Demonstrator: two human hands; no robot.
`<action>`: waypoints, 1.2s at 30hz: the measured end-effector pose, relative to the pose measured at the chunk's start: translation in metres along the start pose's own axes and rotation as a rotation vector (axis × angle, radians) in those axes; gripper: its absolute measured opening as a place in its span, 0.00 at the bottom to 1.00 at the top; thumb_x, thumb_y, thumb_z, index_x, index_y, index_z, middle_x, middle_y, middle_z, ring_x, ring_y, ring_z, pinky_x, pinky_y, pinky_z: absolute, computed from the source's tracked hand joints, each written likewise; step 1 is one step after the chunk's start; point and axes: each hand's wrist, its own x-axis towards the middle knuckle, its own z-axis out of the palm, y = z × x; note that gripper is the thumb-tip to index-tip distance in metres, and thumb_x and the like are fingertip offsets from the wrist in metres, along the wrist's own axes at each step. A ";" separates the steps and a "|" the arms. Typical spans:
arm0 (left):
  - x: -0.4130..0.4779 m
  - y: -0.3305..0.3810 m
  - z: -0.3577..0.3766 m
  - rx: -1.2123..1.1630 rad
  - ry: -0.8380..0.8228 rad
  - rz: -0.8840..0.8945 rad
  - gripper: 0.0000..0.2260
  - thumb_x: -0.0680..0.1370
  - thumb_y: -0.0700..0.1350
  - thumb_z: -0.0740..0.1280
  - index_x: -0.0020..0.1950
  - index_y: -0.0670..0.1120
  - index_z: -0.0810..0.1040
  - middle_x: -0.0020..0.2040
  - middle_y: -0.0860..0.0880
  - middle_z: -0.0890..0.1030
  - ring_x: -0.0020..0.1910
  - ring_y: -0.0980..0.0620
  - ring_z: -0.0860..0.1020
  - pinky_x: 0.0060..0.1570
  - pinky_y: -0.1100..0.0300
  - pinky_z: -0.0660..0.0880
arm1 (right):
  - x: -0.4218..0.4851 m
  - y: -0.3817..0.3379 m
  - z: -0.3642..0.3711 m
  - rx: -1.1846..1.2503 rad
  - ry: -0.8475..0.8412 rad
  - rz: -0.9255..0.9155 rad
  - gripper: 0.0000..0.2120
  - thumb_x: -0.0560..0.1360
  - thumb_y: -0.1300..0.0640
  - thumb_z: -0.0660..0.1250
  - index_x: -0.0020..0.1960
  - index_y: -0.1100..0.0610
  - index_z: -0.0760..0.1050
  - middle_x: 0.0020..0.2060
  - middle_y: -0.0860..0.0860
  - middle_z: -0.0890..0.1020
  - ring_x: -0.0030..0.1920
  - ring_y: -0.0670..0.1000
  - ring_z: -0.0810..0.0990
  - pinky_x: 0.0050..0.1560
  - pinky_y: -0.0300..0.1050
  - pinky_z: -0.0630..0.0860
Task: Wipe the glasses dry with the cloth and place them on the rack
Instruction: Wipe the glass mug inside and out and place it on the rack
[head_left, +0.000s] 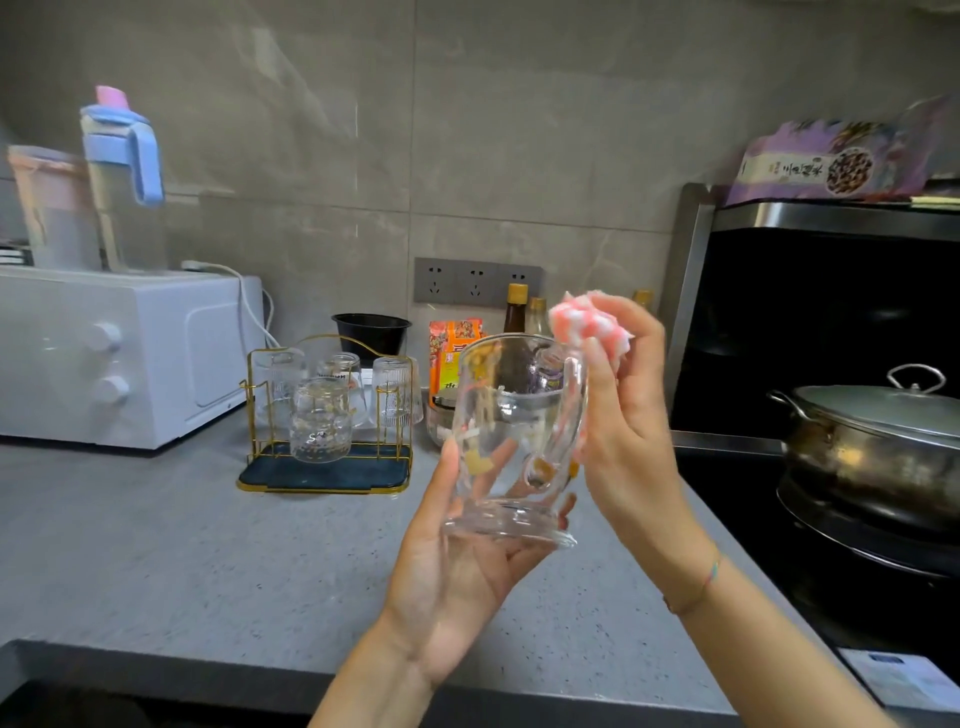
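Glass (511, 441): upright, above the surface (156, 545), gripped at its base by left hand (457, 571). Cloth (587, 325): bunched in right hand (623, 415), at the rim. Rack (327, 415): holds four inverted glasses.

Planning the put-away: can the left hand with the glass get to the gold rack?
Probably yes: only bare countertop lies between the left hand, gripping the glass, and the rack, though it looks crowded.
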 end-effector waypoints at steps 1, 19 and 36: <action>0.000 0.001 0.001 0.031 0.011 -0.004 0.31 0.72 0.64 0.69 0.71 0.50 0.72 0.63 0.40 0.80 0.64 0.37 0.76 0.61 0.45 0.74 | -0.002 0.001 0.000 -0.015 0.008 -0.014 0.07 0.81 0.58 0.55 0.58 0.50 0.65 0.48 0.30 0.76 0.47 0.35 0.76 0.50 0.29 0.72; 0.001 -0.002 -0.017 -0.096 -0.012 0.029 0.29 0.71 0.61 0.70 0.63 0.41 0.80 0.59 0.39 0.81 0.53 0.44 0.82 0.54 0.50 0.80 | -0.053 0.026 0.004 -0.132 -0.317 -0.174 0.19 0.80 0.60 0.58 0.70 0.55 0.68 0.71 0.45 0.70 0.73 0.47 0.65 0.69 0.45 0.67; -0.014 0.012 -0.046 0.269 0.007 -0.032 0.36 0.52 0.58 0.83 0.59 0.54 0.83 0.59 0.41 0.82 0.57 0.44 0.82 0.62 0.45 0.74 | 0.037 0.009 -0.027 -0.433 -0.662 0.572 0.25 0.75 0.39 0.63 0.46 0.62 0.81 0.34 0.49 0.81 0.34 0.45 0.78 0.45 0.43 0.76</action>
